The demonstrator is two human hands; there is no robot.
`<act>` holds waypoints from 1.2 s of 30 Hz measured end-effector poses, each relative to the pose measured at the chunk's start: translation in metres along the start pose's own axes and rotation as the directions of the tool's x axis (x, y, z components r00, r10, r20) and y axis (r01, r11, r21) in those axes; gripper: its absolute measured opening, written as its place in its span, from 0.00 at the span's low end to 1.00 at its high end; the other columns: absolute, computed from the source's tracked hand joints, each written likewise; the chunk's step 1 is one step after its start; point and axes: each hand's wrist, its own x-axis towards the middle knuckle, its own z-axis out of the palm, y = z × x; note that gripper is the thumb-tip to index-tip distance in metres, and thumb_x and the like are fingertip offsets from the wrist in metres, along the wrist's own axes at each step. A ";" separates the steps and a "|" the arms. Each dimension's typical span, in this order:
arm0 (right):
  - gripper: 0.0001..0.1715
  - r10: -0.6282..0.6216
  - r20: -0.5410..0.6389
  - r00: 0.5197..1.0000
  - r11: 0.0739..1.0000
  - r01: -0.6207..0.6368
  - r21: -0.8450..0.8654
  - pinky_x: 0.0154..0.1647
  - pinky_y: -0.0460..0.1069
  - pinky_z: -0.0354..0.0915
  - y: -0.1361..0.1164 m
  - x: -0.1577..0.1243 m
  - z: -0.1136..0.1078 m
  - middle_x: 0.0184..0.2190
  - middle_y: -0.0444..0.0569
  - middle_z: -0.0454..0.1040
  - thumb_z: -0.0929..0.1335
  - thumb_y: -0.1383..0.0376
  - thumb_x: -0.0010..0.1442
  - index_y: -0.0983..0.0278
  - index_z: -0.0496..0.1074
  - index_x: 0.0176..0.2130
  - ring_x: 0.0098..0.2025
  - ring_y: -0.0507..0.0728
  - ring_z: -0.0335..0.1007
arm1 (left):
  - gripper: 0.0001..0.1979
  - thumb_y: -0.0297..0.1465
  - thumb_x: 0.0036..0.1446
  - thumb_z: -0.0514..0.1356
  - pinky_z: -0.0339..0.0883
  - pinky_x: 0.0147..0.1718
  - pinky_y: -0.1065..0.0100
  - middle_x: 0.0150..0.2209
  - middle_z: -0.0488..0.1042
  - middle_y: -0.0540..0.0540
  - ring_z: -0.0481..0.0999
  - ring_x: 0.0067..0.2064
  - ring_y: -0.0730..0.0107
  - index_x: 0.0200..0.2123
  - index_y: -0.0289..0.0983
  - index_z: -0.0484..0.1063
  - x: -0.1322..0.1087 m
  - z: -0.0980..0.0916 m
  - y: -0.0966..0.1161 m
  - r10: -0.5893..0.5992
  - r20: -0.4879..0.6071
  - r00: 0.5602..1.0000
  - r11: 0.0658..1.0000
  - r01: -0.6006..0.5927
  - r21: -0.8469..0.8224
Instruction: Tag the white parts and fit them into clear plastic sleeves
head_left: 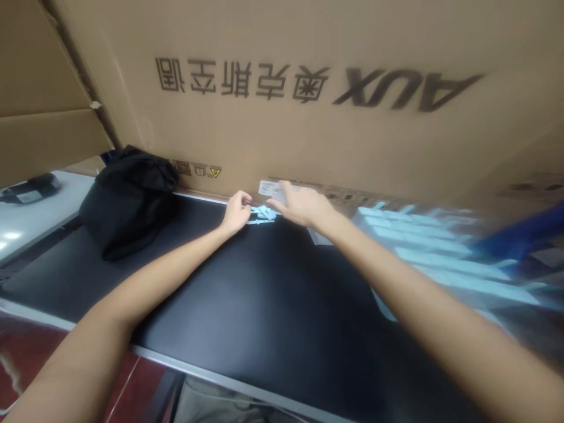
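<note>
Several small light blue plastic pieces (265,212) lie in a little heap on the black tabletop (247,294), close to the cardboard wall. My left hand (237,213) rests at the heap's left side, its fingers loosely curled and the thumb near the pieces' ends. It appears to touch them without a clear grip. On the other side, my right hand (304,204) is held with thumb and forefinger spread apart, the thumb close to the heap. Its remaining fingers are partly hidden and slightly blurred.
A large cardboard box (264,135) with upside-down print stands along the far edge. At left lies a black cloth bundle (127,200). To the right, longer light blue plastic parts (440,252) lie in clear plastic, blurred, near a blue object (520,235).
</note>
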 end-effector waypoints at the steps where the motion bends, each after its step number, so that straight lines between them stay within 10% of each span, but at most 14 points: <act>1: 0.42 0.007 0.000 1.000 1.000 -0.007 0.008 0.53 0.64 0.68 0.008 -0.001 0.000 0.55 0.69 0.75 0.56 0.42 0.70 0.69 0.60 0.67 0.54 0.73 0.75 | 0.12 0.18 0.56 0.55 0.71 0.51 0.59 0.43 0.76 0.44 0.75 0.47 0.63 0.41 0.39 0.70 0.000 -0.001 0.000 -0.001 -0.005 1.000 1.000 0.001 0.004; 10: 0.31 -0.170 0.271 0.947 0.966 0.215 -0.143 0.59 0.71 0.62 0.107 -0.033 -0.010 0.57 0.66 0.72 0.72 0.52 0.56 0.67 0.75 0.54 0.62 0.76 0.63 | 0.15 0.29 0.53 0.65 0.63 0.60 0.49 0.56 0.72 0.44 0.66 0.57 0.51 0.46 0.43 0.77 -0.016 -0.004 0.023 0.267 0.321 0.909 0.921 -0.338 0.191; 19: 0.33 -0.198 0.458 0.867 0.970 0.240 -0.036 0.55 0.55 0.69 0.103 -0.060 0.009 0.50 0.55 0.80 0.76 0.61 0.50 0.65 0.78 0.56 0.55 0.66 0.75 | 0.11 0.28 0.53 0.62 0.63 0.58 0.49 0.57 0.72 0.43 0.65 0.57 0.50 0.41 0.41 0.76 -0.024 -0.009 0.033 0.351 0.415 0.839 0.847 -0.473 0.241; 23: 0.35 -0.209 0.327 0.922 0.962 0.254 -0.101 0.54 0.55 0.69 0.101 -0.072 0.013 0.56 0.61 0.75 0.74 0.66 0.52 0.69 0.73 0.59 0.54 0.67 0.75 | 0.07 0.25 0.55 0.58 0.65 0.54 0.53 0.51 0.74 0.42 0.67 0.53 0.53 0.35 0.40 0.76 -0.024 -0.010 0.036 0.357 0.428 0.830 0.821 -0.498 0.280; 27: 0.29 -0.208 -0.121 0.971 0.978 0.203 -0.054 0.56 0.61 0.68 0.105 -0.121 -0.001 0.53 0.62 0.74 0.67 0.61 0.61 0.65 0.70 0.60 0.55 0.69 0.72 | 0.08 0.27 0.58 0.57 0.64 0.53 0.52 0.47 0.77 0.42 0.68 0.51 0.53 0.36 0.40 0.77 -0.025 -0.010 0.038 0.325 0.420 0.847 0.826 -0.470 0.310; 29: 0.25 -0.068 -0.441 0.895 0.995 0.090 0.030 0.58 0.64 0.66 0.110 -0.156 -0.006 0.48 0.63 0.75 0.64 0.55 0.65 0.64 0.71 0.56 0.53 0.70 0.72 | 0.10 0.28 0.59 0.57 0.64 0.54 0.52 0.46 0.77 0.42 0.69 0.52 0.53 0.39 0.40 0.78 -0.025 -0.008 0.038 0.314 0.420 0.851 0.825 -0.464 0.322; 31: 0.24 0.248 -0.652 0.717 0.969 -0.173 0.179 0.56 0.64 0.67 0.115 -0.188 -0.004 0.42 0.62 0.76 0.63 0.52 0.66 0.63 0.72 0.53 0.47 0.70 0.74 | 0.11 0.28 0.60 0.56 0.63 0.55 0.51 0.46 0.78 0.41 0.69 0.52 0.51 0.42 0.39 0.79 -0.025 -0.006 0.036 0.312 0.418 0.853 0.820 -0.464 0.335; 34: 0.22 0.685 -0.545 0.483 0.728 -0.447 0.519 0.52 0.62 0.70 0.124 -0.221 0.013 0.41 0.63 0.75 0.65 0.54 0.62 0.62 0.71 0.51 0.43 0.68 0.75 | 0.12 0.28 0.59 0.58 0.63 0.55 0.52 0.46 0.78 0.41 0.70 0.53 0.51 0.43 0.39 0.79 -0.025 -0.005 0.034 0.306 0.417 0.856 0.819 -0.460 0.344; 36: 0.22 0.800 -0.359 0.482 0.589 -0.511 0.627 0.50 0.60 0.70 0.128 -0.230 0.027 0.42 0.63 0.75 0.66 0.53 0.60 0.60 0.68 0.51 0.44 0.68 0.75 | 0.11 0.29 0.59 0.59 0.64 0.55 0.53 0.45 0.78 0.41 0.71 0.52 0.52 0.43 0.40 0.79 -0.025 -0.005 0.034 0.300 0.418 0.858 0.818 -0.456 0.349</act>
